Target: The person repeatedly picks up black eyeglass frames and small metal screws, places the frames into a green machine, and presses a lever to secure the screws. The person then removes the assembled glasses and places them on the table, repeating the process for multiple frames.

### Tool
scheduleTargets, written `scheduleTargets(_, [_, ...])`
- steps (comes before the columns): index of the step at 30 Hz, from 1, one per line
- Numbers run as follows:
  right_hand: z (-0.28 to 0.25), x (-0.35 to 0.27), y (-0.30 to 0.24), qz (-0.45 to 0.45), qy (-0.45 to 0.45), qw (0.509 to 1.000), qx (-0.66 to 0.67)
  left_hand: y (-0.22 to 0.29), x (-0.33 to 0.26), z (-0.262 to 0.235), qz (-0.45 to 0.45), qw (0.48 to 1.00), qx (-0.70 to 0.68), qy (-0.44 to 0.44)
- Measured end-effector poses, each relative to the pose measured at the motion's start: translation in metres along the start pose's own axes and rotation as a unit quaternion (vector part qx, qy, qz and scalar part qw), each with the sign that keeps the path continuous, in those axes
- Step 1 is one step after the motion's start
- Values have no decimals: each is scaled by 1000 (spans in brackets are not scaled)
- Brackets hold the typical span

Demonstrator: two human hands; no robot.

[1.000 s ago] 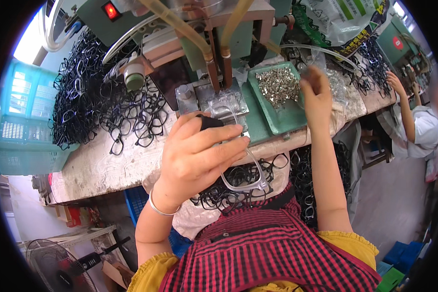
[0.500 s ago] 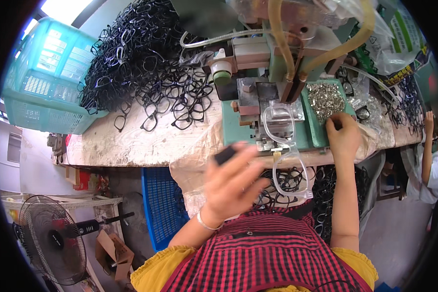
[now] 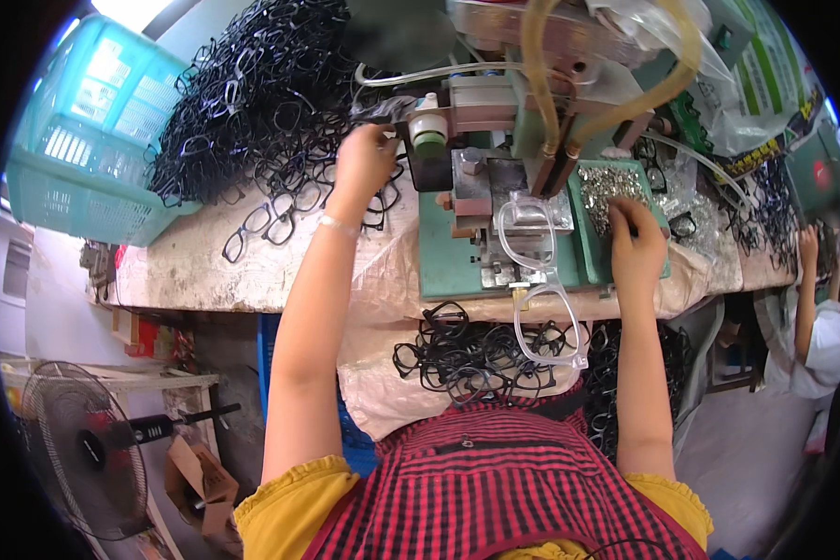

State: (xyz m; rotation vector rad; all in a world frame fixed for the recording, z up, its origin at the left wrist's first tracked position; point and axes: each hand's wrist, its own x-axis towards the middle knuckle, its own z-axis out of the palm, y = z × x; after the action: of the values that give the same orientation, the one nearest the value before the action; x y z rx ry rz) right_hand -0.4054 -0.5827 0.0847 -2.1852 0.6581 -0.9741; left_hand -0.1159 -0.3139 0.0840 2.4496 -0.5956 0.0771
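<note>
My left hand [image 3: 364, 166] is stretched forward to the left side of a green bench machine [image 3: 453, 252], beside its white-and-green knob [image 3: 428, 126]. Its fingers are bent together by something dark, too small to make out. My right hand [image 3: 638, 247] dips its fingertips into a green tray [image 3: 595, 266] of small metal parts [image 3: 616, 182], thumb and fingers closed; what they pinch is hidden. A clear glasses frame [image 3: 549, 322] sits unheld at the machine's front fixture, one rim hanging over the table edge.
Dark glasses frames [image 3: 252, 103] are heaped at the back left. More dark frames [image 3: 476, 359] lie on my lap. Turquoise baskets [image 3: 93, 177] stand far left, a fan [image 3: 84, 448] below them. Yellowish hoses [image 3: 537, 75] run to the machine head. Another person's arm [image 3: 805, 289] shows far right.
My left hand has gone from above my lap, with a dark thing at its fingers, forward to the machine's left side. My right hand has moved slightly left, deeper into the parts tray.
</note>
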Motion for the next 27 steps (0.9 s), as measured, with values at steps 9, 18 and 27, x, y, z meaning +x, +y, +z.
scheduleTargets(9, [-67,-49,4,40,33,998,-33,-26,-46,1,48,981,190,8])
scheduleTargets(18, [9,13,-96,-76,-49,965,248,11,-95,-66,-46,898,-422,117])
scheduleTargets(27, [17,1,-118,66,-96,869,481,101,-139,-82,167,760,-608,160])
